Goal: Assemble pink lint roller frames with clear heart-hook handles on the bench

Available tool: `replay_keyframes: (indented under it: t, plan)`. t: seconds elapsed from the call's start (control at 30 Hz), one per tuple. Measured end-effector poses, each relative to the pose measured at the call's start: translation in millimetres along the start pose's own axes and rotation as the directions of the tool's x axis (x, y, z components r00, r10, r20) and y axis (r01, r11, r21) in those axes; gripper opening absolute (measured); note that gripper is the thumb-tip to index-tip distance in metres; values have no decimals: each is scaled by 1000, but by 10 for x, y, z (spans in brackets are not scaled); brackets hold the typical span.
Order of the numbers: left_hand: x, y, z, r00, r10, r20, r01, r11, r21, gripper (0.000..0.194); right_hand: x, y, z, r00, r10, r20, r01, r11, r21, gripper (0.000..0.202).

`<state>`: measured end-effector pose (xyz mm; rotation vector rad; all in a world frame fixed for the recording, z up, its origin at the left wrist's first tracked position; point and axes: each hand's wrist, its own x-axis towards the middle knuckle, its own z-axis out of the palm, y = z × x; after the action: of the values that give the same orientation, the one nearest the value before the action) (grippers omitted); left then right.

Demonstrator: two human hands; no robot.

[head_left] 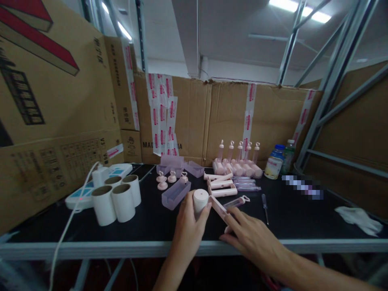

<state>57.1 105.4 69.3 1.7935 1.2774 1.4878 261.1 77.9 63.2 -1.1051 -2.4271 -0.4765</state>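
Note:
My left hand (188, 228) grips a small white cylinder (200, 200) held upright above the black tabletop (151, 222). My right hand (251, 236) rests on the table near the front edge, its fingers touching a long pink plastic piece (218, 207) that lies flat. A clear tube with a pink heart-shaped cap (238, 201) lies just beyond those fingers. More pink flat pieces (222, 186) are stacked behind. A lavender tray (176, 195) lies to the left of the white cylinder.
Three white rolls (117, 199) stand at the left beside a power strip (91, 186) with a white cable. Upright pink bottles (238, 159), small pink knobs (166, 180), a screwdriver (264, 207), two drink bottles (277, 161) and a white cloth (359, 218) are about. Cardboard walls surround the table.

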Motion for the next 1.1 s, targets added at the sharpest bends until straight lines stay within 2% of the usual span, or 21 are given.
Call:
replay_keyframes:
  t: [0.07, 0.13, 0.23, 0.3, 0.47, 0.57, 0.7, 0.8, 0.9, 1.0, 1.1]
  plan:
    - [5, -4, -72, 1000, 18, 22, -19, 999, 47, 25, -34, 2, 65, 999, 39, -17, -39, 999, -4, 38]
    - [10, -22, -133, 999, 19, 38, -22, 997, 75, 25, -3, 22, 58, 996, 71, -61, -70, 997, 26, 41]
    - [22, -66, -167, 998, 9, 55, -14, 997, 80, 28, 194, 80, -81, 987, 80, -140, -54, 983, 178, 48]
    - [32, -90, -157, 997, 18, 78, -23, 997, 69, 30, 410, 124, -226, 987, 44, -157, 9, 948, 320, 40]
    - [43, -97, -131, 994, 33, 100, -39, 998, 55, 37, 949, 191, -535, 993, -106, -55, 119, 832, 542, 23]
    - [36, -86, -143, 996, 23, 88, -30, 997, 72, 39, 1128, 186, -623, 987, -158, 29, 108, 789, 605, 18]
    - [41, -92, -161, 994, 33, 103, -36, 999, 29, 37, 1252, 173, -699, 971, -182, 152, 79, 853, 517, 17]
    - [52, -107, -164, 992, 54, 114, -56, 998, 20, 34, 1338, 172, -771, 946, -221, 238, 107, 904, 414, 26]
    - [56, -111, -157, 991, 58, 123, -64, 997, 47, 34, 1430, 170, -867, 894, -312, 323, 173, 903, 394, 37]
    - [55, -104, -149, 992, 53, 113, -58, 998, 40, 40, 1506, 171, -951, 836, -403, 373, 243, 881, 407, 33]
    - [49, -106, -151, 995, 37, 94, -40, 999, 21, 45, 1551, 187, -972, 807, -453, 379, 291, 863, 413, 30]
